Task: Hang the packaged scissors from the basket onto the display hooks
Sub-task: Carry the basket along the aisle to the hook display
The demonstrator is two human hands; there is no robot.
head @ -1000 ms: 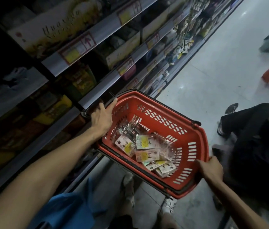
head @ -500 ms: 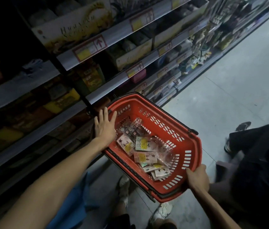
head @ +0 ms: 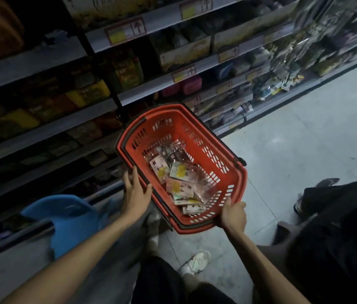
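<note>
In a dim shop aisle with stocked shelves (head: 98, 126) left and pale floor (head: 304, 150) right, a red basket (head: 223, 170) of heaped packaged scissors (head: 174, 174) points lengthwise away toward the shelves, the left hand (head: 137, 194) resting loose-fingered on its rim and the right hand (head: 234, 213) gripping its near corner.

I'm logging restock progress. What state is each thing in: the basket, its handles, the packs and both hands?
red basket, held between both hands, tilted.
basket handles, folded down along the rim.
packaged scissors, piled loose inside the basket, none in a hand.
left hand, fingers straight, resting against the basket's left rim.
right hand, fingers curled round the basket's near rim.
</note>
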